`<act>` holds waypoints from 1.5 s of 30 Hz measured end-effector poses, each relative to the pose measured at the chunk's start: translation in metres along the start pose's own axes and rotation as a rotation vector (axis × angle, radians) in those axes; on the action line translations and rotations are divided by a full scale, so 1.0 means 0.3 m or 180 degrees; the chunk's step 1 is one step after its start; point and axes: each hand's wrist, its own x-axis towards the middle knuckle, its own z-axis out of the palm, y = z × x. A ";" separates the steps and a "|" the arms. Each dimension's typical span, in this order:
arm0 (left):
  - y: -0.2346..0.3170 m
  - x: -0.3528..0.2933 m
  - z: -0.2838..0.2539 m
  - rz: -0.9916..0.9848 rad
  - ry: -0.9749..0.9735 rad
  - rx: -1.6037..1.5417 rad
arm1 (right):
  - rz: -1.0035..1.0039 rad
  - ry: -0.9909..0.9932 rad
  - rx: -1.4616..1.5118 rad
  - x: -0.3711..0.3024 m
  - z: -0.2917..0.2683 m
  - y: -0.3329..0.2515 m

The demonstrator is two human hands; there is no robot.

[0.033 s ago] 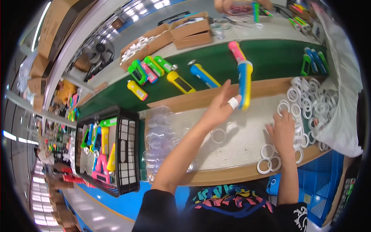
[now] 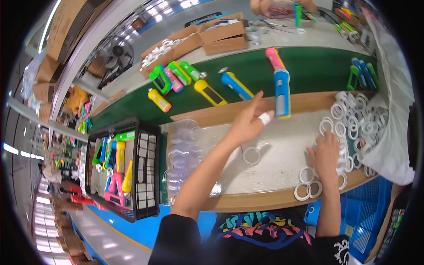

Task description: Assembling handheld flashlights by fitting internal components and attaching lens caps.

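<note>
Where the cardboard tray point(image 2: 251, 203) spans the front, entries run as follows: left hand point(image 2: 247, 126), fingers spread, one bearing a white wrap point(image 2: 265, 118), just beside a blue-and-yellow tool point(image 2: 282, 90), contact unclear; the tool's near end overlaps the tray's far edge. Right hand point(image 2: 326, 154), fingers bent at a white ring point(image 2: 322, 126); whether pinching, cannot tell. Loose rings point(image 2: 367, 128), heaped right. Black crate point(image 2: 141, 170), left, holding coloured tools point(image 2: 120, 159).

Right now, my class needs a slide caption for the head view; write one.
Left hand beside a blue-and-yellow device, right hand at white rings, over a cardboard-edged tray.
</note>
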 end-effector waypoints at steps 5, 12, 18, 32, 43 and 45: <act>-0.155 -0.172 -0.189 -0.0755 -0.0100 0.3062 | 0.0003 0.0383 -0.0353 -0.057 0.114 0.129; -0.348 -0.346 -0.068 -0.0414 0.0750 0.2236 | -0.0577 -0.1010 0.0696 -0.077 -0.063 -0.007; -0.213 -0.330 -0.081 -0.1142 0.0567 0.2642 | -0.1463 0.0289 0.1621 -0.043 -0.040 -0.172; -0.204 -0.314 -0.125 -0.0566 -0.0261 0.2909 | -0.1168 0.0176 0.2463 0.068 0.051 -0.240; -0.053 -0.285 -0.210 -0.1115 0.0952 0.0048 | -0.1234 -0.0576 0.3280 0.011 0.046 -0.300; 0.006 -0.227 -0.147 -0.0855 0.0828 -0.0544 | -0.1151 -0.0357 0.3548 0.027 0.042 -0.300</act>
